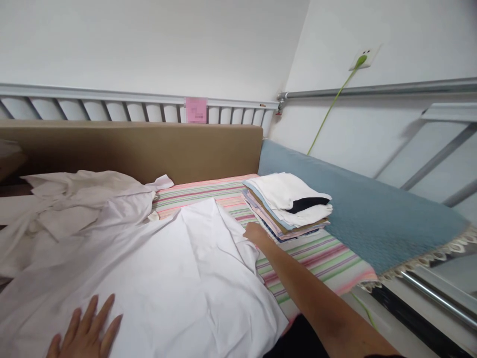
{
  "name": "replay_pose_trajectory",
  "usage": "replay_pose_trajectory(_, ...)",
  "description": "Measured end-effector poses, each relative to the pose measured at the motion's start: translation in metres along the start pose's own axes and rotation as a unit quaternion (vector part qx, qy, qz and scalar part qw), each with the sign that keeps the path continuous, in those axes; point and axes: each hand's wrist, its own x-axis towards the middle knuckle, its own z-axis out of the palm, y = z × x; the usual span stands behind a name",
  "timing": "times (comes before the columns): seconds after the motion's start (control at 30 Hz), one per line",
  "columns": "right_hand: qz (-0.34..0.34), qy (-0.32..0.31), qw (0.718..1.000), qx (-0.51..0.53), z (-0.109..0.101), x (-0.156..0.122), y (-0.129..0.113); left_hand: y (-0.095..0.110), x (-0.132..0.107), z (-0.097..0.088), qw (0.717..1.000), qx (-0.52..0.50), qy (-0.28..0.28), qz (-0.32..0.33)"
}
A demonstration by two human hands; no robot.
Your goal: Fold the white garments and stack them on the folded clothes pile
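Observation:
A large white garment (179, 278) lies spread and creased over the striped sheet. On its lower left part my left hand (87, 330) rests flat with the fingers spread. My right hand (254, 232) is closed at the garment's far right edge, pinching the cloth there; the fingertips are partly hidden. Just right of that hand sits a stack of folded clothes (290, 204), with a white and black piece on top and blue, brown and pink layers below.
More crumpled pale cloth (85, 204) lies at the left. A brown padded board (179, 149) bounds the back, and a blue quilted cover (354, 204) drapes the right side. A green cord (331, 112) hangs from a wall socket (367, 55) above. White radiators line the walls.

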Motion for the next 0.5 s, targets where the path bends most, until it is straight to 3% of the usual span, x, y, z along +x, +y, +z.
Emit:
replay_pose_trajectory(0.23, 0.042, -0.036, 0.998, 0.010, 0.005, 0.012, 0.005, -0.005, 0.004, 0.007, 0.998, 0.061, 0.030, 0.015)
replay_pose_trajectory(0.33, 0.001, -0.044, 0.999, 0.001, 0.008, 0.011, 0.000, 0.001, 0.003, 0.002, 0.997, 0.058, 0.042, 0.017)
replay_pose_trajectory(0.5, -0.087, -0.021, 0.996, -0.001, 0.023, 0.010, 0.008, 0.011, -0.002, -0.015, 0.999, 0.050, 0.007, 0.017)
